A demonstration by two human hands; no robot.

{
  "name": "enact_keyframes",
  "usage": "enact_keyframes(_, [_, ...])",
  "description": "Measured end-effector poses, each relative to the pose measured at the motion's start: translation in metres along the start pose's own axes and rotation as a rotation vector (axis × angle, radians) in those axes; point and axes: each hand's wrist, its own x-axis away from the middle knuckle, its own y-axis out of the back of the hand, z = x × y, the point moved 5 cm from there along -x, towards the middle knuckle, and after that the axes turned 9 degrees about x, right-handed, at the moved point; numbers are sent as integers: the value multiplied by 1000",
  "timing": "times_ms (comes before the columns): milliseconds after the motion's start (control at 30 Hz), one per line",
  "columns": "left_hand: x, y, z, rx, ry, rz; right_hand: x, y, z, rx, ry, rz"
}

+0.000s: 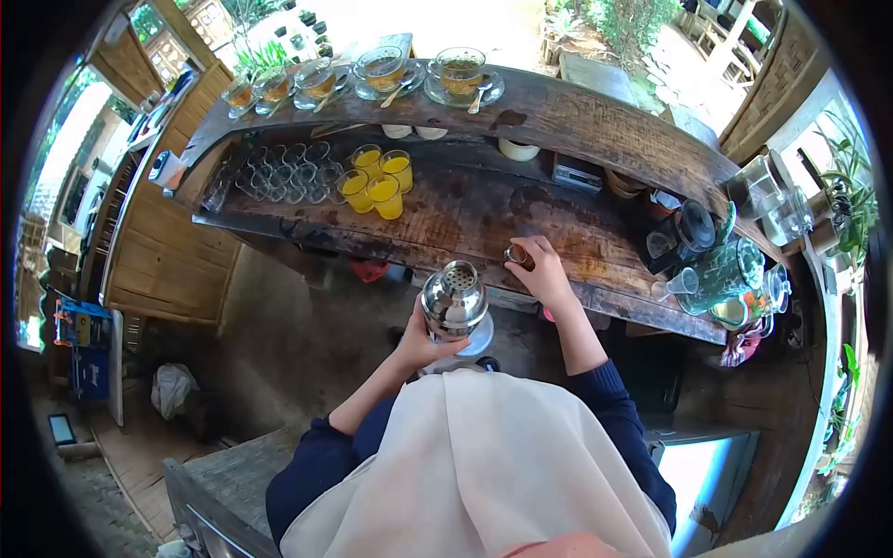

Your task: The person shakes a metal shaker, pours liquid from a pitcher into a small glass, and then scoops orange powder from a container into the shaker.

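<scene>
My left hand [426, 346] is wrapped round a shiny metal cocktail shaker [454, 307], held in front of my body near the counter's front edge. The shaker's top is uncovered, so the strainer holes [459, 273] show. Over the wooden counter [446, 209], the fingers of my right hand [541, 272] close on a small round metal cap [516, 255] at the counter's front part. Several glasses of orange-yellow drink [384, 192] stand together on the counter, up and to the left of the shaker.
Many upturned clear glasses [290, 175] fill the counter's left end. Glass cups on saucers with spoons [460, 76] line the raised shelf [595, 121]. At the right stand a blender jug [693, 223], a patterned green container [730, 270] and a small clear cup [677, 284].
</scene>
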Motion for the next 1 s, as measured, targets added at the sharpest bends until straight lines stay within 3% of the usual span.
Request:
enact_keyframes(167, [3, -12, 7, 136, 70, -141, 14, 1, -10, 64, 20, -66])
enact_keyframes(300, [-1, -8, 5, 182, 136, -143, 21, 3, 5, 55, -29, -123])
enact_keyframes(367, [-3, -4, -1, 191, 156, -142, 28, 8, 16, 99, 49, -321])
enact_keyframes(433, [-6, 3, -8, 126, 108, -98, 34, 16, 39, 152, 79, -375])
enact_keyframes(500, [-9, 13, -11, 143, 138, -81, 40, 12, 55, -10, 149, -320])
enact_keyframes(533, [-13, 17, -13, 116, 82, -48, 40, 8, 67, -166, 118, -195])
enact_keyframes(633, [-21, 31, -16, 138, 37, -19, 39, -23, 95, -348, 105, 93])
enact_keyframes(700, [-28, 48, -11, 153, 104, 63, 36, -57, 96, -349, 73, 170])
enact_keyframes(833, [-43, 83, -20, 254, 259, 59, 6, -98, 122, -518, -13, 257])
enact_keyframes(1000, [-71, 137, -41, 326, 180, 130, -25, -134, 144, -488, -150, 197])
